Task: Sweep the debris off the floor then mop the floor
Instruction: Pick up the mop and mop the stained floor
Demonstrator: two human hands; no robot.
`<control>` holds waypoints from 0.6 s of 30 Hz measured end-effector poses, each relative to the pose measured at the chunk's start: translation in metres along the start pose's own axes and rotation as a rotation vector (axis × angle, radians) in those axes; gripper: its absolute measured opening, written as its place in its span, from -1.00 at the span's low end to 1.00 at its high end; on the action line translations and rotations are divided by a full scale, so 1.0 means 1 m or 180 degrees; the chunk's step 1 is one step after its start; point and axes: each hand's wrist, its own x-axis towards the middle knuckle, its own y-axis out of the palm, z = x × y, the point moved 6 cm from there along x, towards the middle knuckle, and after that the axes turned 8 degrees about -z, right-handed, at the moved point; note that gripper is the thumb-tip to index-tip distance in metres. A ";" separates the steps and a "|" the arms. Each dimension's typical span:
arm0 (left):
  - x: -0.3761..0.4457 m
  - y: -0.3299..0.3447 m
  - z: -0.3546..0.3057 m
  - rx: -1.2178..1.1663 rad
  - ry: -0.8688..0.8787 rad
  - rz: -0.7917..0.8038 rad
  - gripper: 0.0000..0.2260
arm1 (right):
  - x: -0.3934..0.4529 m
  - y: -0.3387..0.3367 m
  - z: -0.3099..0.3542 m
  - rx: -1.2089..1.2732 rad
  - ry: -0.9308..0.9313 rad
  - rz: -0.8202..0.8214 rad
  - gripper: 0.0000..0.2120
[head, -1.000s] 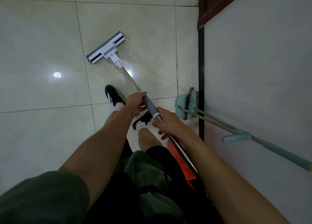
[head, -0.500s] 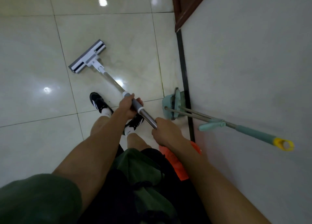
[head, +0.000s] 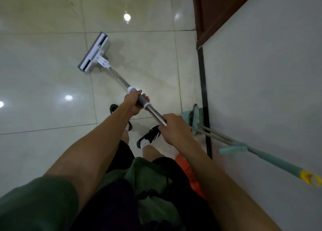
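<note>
A flat mop with a white and grey head (head: 95,53) rests on the glossy tiled floor (head: 43,74) ahead of me. Its metal handle (head: 154,115) runs back toward my body. My left hand (head: 133,101) is shut on the grey grip of the handle. Lower down, my right hand (head: 172,128) is closed around the bare steel part. A damp streak darkens the tile just right of the mop head.
A teal broom and dustpan (head: 194,116) lean against the white wall (head: 261,91) on the right, their long handle (head: 271,158) ending in a yellow cap. An orange object (head: 184,166) sits behind my right leg. A brown door frame (head: 209,13) stands at top right. My feet are below the handle.
The mop head has swung round and slid to the right across the tile. My view has shifted left, and both hands keep their hold on the handle.
</note>
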 end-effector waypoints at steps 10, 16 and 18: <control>-0.008 -0.051 -0.171 0.0206 0.0489 0.0014 -0.83 | 0.051 0.003 0.143 0.0544 -0.0220 -0.0003 -0.86; -0.004 -0.080 -0.263 0.0314 0.0617 0.0015 -0.81 | 0.082 -0.005 0.229 0.0840 -0.0106 0.0101 -0.86; -0.003 -0.088 -0.287 0.0322 0.0620 -0.0008 -0.82 | 0.090 -0.007 0.251 0.0894 -0.0101 0.0129 -0.86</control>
